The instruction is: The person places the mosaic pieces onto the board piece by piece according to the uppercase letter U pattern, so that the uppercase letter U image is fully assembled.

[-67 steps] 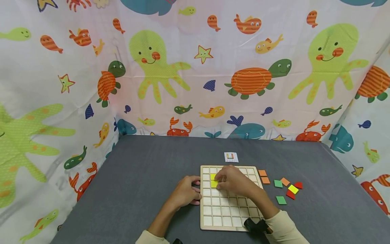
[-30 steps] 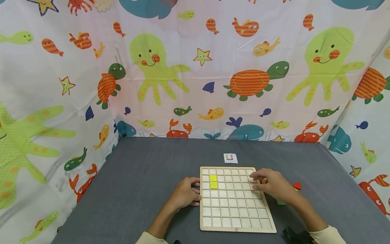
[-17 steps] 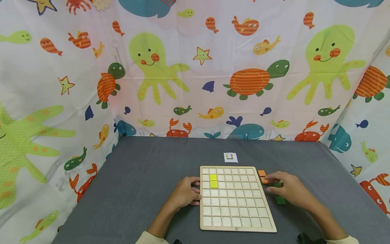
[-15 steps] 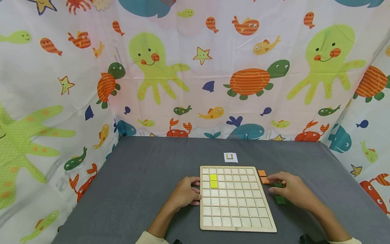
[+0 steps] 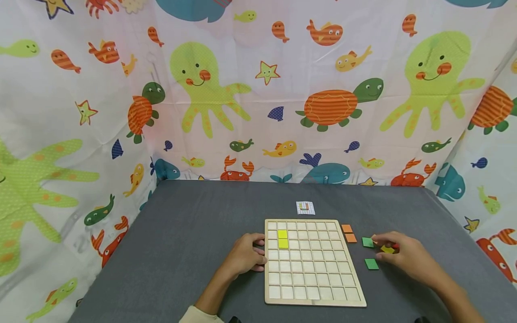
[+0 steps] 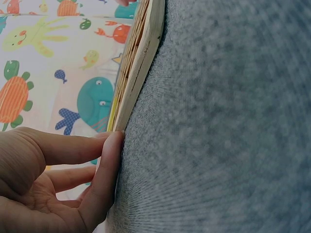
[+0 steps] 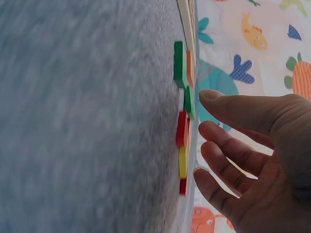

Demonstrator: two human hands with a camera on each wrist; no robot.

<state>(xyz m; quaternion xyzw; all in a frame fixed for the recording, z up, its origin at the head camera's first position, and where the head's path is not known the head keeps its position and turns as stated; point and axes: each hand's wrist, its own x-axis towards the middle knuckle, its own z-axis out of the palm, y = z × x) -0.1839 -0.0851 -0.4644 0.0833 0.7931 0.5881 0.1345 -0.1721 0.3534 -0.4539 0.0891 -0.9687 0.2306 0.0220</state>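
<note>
A wooden grid board lies on the grey table, with two yellow tiles in adjoining cells near its upper left. My left hand rests at the board's left side; its thumb and index fingertips press against the edge, as the left wrist view shows. My right hand hovers over loose tiles right of the board, thumb and fingers apart with nothing between them. Under it are a yellow tile and red tiles, the nearer a red tile, partly hidden in the head view. Beside the fingertips lies a green tile.
Another green tile lies nearer me. Two orange tiles sit along the board's upper right edge. Behind the board is a small card printed with a coloured U on a grid. A sea-animal curtain hangs round the table.
My right hand has left the yellow tiles on the board and moved right, past the orange tiles, to the loose tiles. My left hand has stayed at the board's edge.
</note>
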